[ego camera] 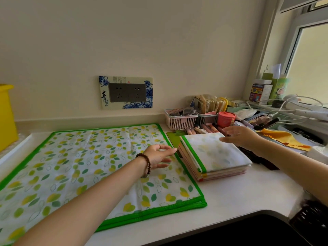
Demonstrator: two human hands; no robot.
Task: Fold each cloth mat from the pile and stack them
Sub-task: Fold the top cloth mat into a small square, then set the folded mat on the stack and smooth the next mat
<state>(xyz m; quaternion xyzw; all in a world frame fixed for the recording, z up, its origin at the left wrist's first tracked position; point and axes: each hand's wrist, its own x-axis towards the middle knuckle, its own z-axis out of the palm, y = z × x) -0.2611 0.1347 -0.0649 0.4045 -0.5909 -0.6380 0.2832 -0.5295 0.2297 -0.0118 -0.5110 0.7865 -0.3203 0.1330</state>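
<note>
One green-bordered leaf-print mat [85,167] lay flat and unfolded on the white countertop [239,190], its long axis running left to right, with the left hand [159,156] above its right edge, fingers spread and grasping nothing. Just right of it stood one stack of folded mats [214,157], its long axis angled away toward the wall; whether the right hand [237,137], open and flat at the stack's far corner, touched the cloth could not be determined. A double wall socket [126,92] sat behind the mat, two small baskets [180,119] stood at the back, and a window [308,55] closed the right side.

left hand [160,155] open, right hand [238,136] open, outstretched
</note>
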